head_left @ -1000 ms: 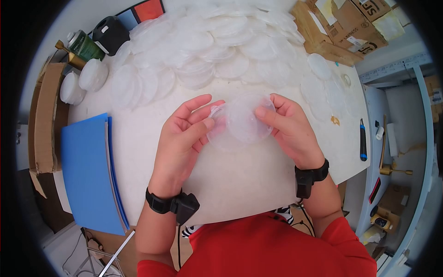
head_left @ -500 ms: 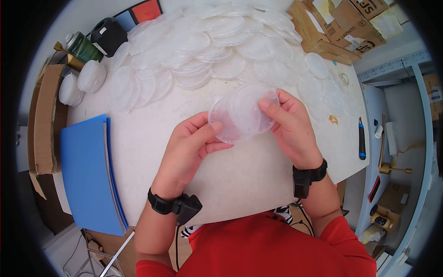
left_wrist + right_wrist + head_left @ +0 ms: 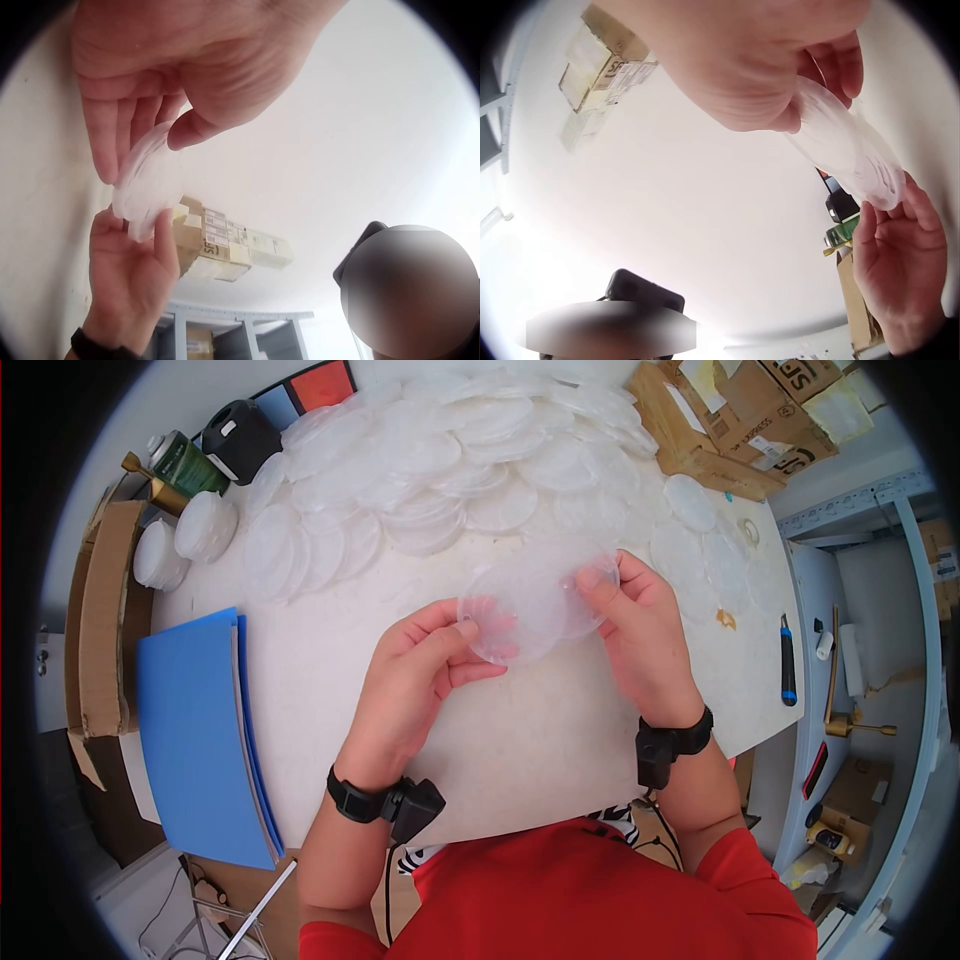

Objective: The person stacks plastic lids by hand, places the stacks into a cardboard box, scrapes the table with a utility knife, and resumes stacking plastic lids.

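Thin, clear round plastic lids (image 3: 535, 615) overlap between my two hands, above the table. At their left edge, my left hand (image 3: 410, 670) pinches them, thumb in front and fingers showing pink through the plastic. My right hand (image 3: 650, 645) grips the upper right edge with its thumb on the near face. Seen edge-on in the left wrist view, the lids (image 3: 146, 180) form a thin, slightly fanned stack. The right wrist view shows the lids (image 3: 847, 142) stretching from one hand to the other.
A large heap of similar lids (image 3: 410, 455) covers the back of the table (image 3: 480, 760). Blue folders (image 3: 195, 740) lie at left, near two lid stacks (image 3: 207, 527). Cardboard boxes (image 3: 760, 420) stand back right; a utility knife (image 3: 787, 660) lies near the right edge.
My left hand has moved lower and right, its fingers drawn from spread to a pinch at the left edge. The lids have shifted against each other, and my right hand has risen slightly.
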`<state>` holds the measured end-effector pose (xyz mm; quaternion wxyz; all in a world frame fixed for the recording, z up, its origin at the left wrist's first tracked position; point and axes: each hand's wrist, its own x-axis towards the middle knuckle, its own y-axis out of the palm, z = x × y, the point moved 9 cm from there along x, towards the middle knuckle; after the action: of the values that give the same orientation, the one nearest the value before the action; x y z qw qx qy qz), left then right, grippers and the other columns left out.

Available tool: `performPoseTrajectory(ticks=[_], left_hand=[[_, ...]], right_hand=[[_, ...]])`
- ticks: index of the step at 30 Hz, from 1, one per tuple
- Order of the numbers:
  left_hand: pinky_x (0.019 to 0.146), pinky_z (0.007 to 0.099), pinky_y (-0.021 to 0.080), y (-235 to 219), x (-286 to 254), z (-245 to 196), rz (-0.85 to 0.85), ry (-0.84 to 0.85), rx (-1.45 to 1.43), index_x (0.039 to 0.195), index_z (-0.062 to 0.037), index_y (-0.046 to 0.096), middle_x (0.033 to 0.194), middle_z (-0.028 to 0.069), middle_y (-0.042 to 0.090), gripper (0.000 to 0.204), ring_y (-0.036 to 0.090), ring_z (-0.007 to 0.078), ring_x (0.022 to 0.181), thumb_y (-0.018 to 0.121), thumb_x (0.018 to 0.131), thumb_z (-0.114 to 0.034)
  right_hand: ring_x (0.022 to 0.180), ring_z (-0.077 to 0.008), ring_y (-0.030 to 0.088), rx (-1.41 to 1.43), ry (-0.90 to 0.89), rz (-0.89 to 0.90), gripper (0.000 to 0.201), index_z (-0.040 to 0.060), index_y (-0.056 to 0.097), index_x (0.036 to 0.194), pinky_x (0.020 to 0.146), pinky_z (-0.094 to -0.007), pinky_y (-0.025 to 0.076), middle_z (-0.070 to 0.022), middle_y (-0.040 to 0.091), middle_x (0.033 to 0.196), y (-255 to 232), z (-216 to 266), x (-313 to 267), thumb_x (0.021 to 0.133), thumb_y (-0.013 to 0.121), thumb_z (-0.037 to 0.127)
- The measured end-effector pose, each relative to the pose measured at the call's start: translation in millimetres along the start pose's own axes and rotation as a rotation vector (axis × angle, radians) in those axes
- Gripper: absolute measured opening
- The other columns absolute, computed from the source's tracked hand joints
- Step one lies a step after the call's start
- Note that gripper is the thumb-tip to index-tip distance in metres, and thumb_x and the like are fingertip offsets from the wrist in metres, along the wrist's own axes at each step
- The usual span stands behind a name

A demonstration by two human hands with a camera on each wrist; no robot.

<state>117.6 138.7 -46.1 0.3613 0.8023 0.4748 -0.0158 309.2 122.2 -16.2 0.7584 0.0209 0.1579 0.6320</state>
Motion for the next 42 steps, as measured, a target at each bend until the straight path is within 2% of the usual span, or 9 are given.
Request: performPoseTrajectory(ticks=[5, 9, 14, 20, 23, 27, 29, 32, 42], left_hand=[[0.090, 0.0326, 0.058, -2, -2, -4, -0.031, 0.018, 0.016, 0.132, 0.0040, 0.063, 0.122, 0.0143, 0.072, 0.035, 0.072, 0.0201, 0.102, 0.056, 0.102, -0.014], [0.087, 0.0320, 0.061, -2, 0, -5, -0.043, 0.029, 0.013, 0.132, 0.0072, 0.060, 0.120, 0.0152, 0.072, 0.037, 0.073, 0.0206, 0.102, 0.055, 0.103, -0.015], [0.084, 0.0322, 0.061, -3, 1, -3, -0.022, 0.028, -0.002, 0.134, 0.0071, 0.059, 0.117, 0.0138, 0.072, 0.039, 0.072, 0.0194, 0.097, 0.055, 0.103, -0.017], [0.085, 0.0338, 0.061, -1, 2, 3, 0.006, 0.022, -0.006, 0.133, 0.0063, 0.058, 0.117, 0.0132, 0.071, 0.039, 0.071, 0.0194, 0.100, 0.055, 0.104, -0.019], [0.085, 0.0324, 0.059, 4, 2, 6, 0.026, 0.008, -0.005, 0.133, 0.0014, 0.061, 0.115, 0.0086, 0.072, 0.038, 0.070, 0.0162, 0.101, 0.055, 0.106, -0.025], [0.086, 0.0338, 0.061, 9, 2, 9, 0.039, 0.000, -0.012, 0.134, 0.0042, 0.058, 0.117, 0.0109, 0.071, 0.042, 0.071, 0.0178, 0.103, 0.060, 0.104, -0.026], [0.087, 0.0329, 0.061, 10, 1, 9, 0.012, 0.031, 0.150, 0.133, 0.0028, 0.059, 0.116, 0.0092, 0.071, 0.041, 0.070, 0.0159, 0.102, 0.066, 0.102, -0.022], [0.087, 0.0316, 0.061, 9, 1, 13, 0.011, 0.005, 0.126, 0.132, 0.0022, 0.061, 0.116, 0.0080, 0.071, 0.038, 0.071, 0.0150, 0.101, 0.069, 0.100, -0.017], [0.087, 0.0315, 0.061, 3, 4, 16, -0.028, 0.000, 0.079, 0.128, 0.0026, 0.062, 0.115, 0.0095, 0.072, 0.031, 0.072, 0.0164, 0.099, 0.063, 0.103, -0.016]], right_hand=[[0.096, -0.0101, 0.064, 0.160, -0.087, -0.070, 0.016, 0.0020, 0.066, 0.110, 0.089, -0.0284, 0.049, -0.0037, 0.071, 0.104, -24, 15, 5, 0.101, 0.067, 0.015], [0.095, -0.0107, 0.065, 0.187, -0.092, -0.040, 0.018, 0.0021, 0.066, 0.112, 0.089, -0.0278, 0.050, -0.0038, 0.072, 0.104, -25, 16, 7, 0.099, 0.069, 0.014], [0.090, -0.0104, 0.069, -0.021, -0.051, 0.042, 0.034, -0.0020, 0.063, 0.123, 0.082, -0.0256, 0.054, -0.0077, 0.075, 0.101, -4, 14, 2, 0.092, 0.076, 0.005], [0.084, -0.0086, 0.068, -0.220, -0.081, 0.032, 0.040, -0.0012, 0.062, 0.125, 0.076, -0.0255, 0.055, -0.0069, 0.076, 0.094, 4, 11, 0, 0.089, 0.078, 0.004], [0.083, -0.0068, 0.066, -0.289, -0.116, 0.027, 0.040, 0.0001, 0.063, 0.124, 0.075, -0.0239, 0.053, -0.0042, 0.075, 0.092, 4, 8, -1, 0.088, 0.079, 0.004], [0.081, -0.0056, 0.064, -0.341, -0.126, 0.043, 0.040, 0.0014, 0.064, 0.124, 0.073, -0.0231, 0.052, -0.0016, 0.073, 0.088, 8, 7, -4, 0.087, 0.080, 0.004], [0.080, -0.0052, 0.063, -0.355, -0.147, 0.022, 0.041, 0.0018, 0.064, 0.125, 0.072, -0.0231, 0.051, -0.0006, 0.071, 0.085, 11, 10, -6, 0.087, 0.080, 0.003], [0.077, -0.0046, 0.061, -0.357, -0.199, 0.016, 0.038, 0.0017, 0.065, 0.123, 0.071, -0.0227, 0.051, -0.0005, 0.071, 0.086, 13, 12, -8, 0.088, 0.079, 0.004], [0.073, -0.0049, 0.054, -0.489, -0.280, -0.081, 0.020, 0.0011, 0.072, 0.110, 0.068, -0.0214, 0.047, 0.0029, 0.063, 0.083, 4, 17, -7, 0.092, 0.076, 0.008]])
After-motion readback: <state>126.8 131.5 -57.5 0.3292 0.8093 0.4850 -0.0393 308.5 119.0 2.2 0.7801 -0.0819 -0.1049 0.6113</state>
